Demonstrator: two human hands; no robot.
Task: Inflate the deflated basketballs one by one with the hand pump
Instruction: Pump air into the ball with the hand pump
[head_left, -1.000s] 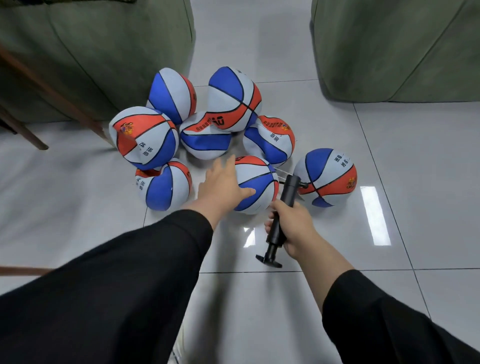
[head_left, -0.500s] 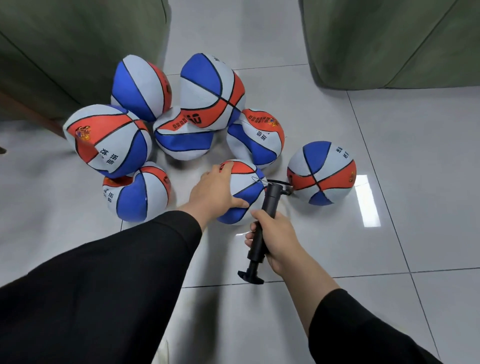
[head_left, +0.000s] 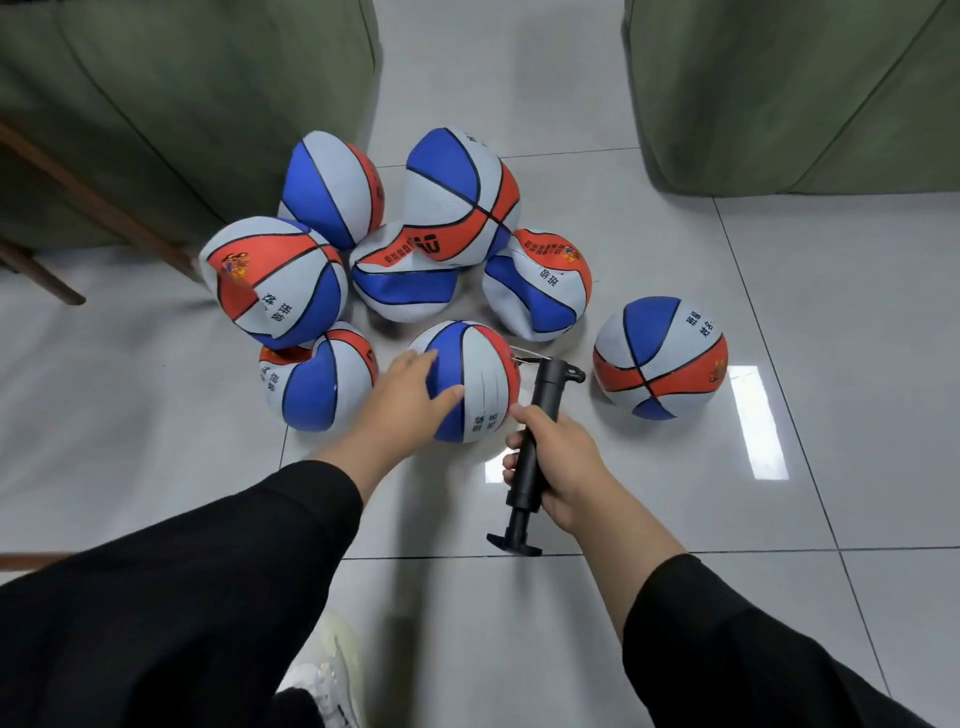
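Basketballs are lying clustered on the floor (head_left: 779, 519) between two green covered shapes, and we are judging most of the work as still ahead: going from the left, the dented ball (head_left: 272, 283), the low ball (head_left: 317, 382) below it, and the caved ball (head_left: 405, 286) in the middle are all looking soft and creased. We are pressing our left hand (head_left: 402, 400), fingers spread and relaxed, on the near ball (head_left: 470, 379), while our right hand (head_left: 558, 460) is keeping its grip clamped round the hand pump (head_left: 535, 457), handle end toward us. Farther right, the lone ball (head_left: 660, 358) is sitting apart and looking round, so likely done. We are not making out the needle or any valve; a thin line is showing beside the pump head.
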